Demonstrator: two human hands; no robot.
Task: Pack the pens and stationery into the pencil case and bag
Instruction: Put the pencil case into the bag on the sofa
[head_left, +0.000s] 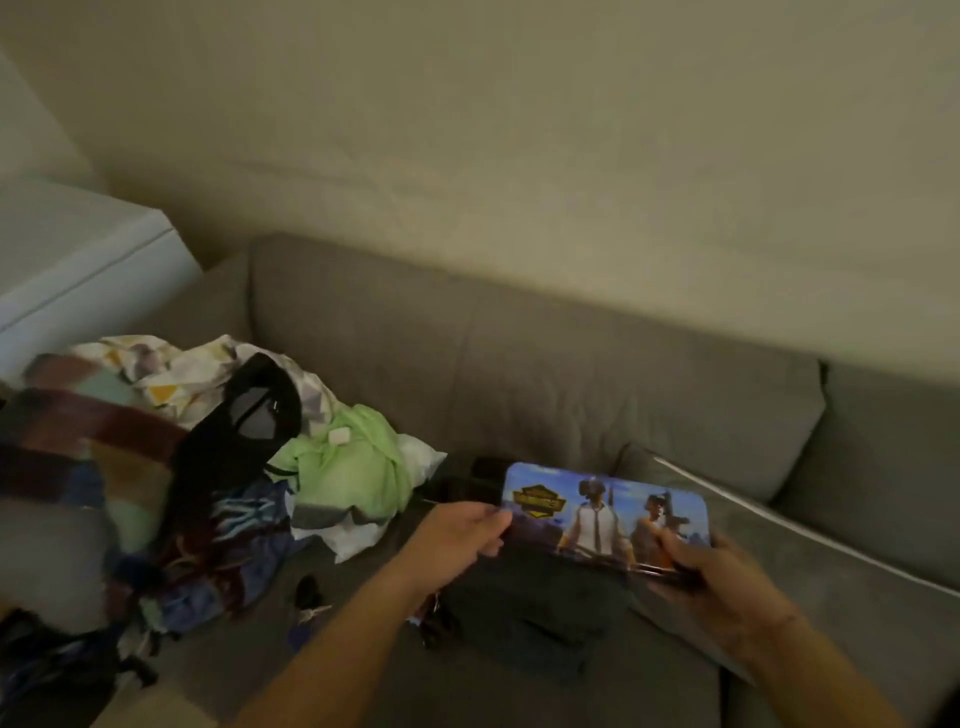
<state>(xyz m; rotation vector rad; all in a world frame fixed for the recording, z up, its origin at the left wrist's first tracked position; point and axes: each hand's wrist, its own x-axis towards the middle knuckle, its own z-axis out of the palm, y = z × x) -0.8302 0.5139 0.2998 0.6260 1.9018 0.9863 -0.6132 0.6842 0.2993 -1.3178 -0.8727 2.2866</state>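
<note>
A flat rectangular pencil case (597, 512) with a blue printed lid showing game figures is held above the grey sofa seat (519, 691). My left hand (462, 535) pinches its left end. Its right end sits in my right hand (711, 582), gripped at the lower corner. The case looks closed, lid facing up. A dark backpack (208, 519) with a blue and red pattern and a black strap stands at the left on the seat. Small dark items (311, 597) lie on the cushion near my left forearm; they are too blurred to name.
A pile of cloth, green (343, 467) and patterned white (171, 374), lies beside the backpack. A striped blanket (62, 457) fills the far left. Dark flat objects (545, 623) lie on the seat under the case. A grey cushion (831, 545) sits at the right, a white cabinet (78, 260) behind.
</note>
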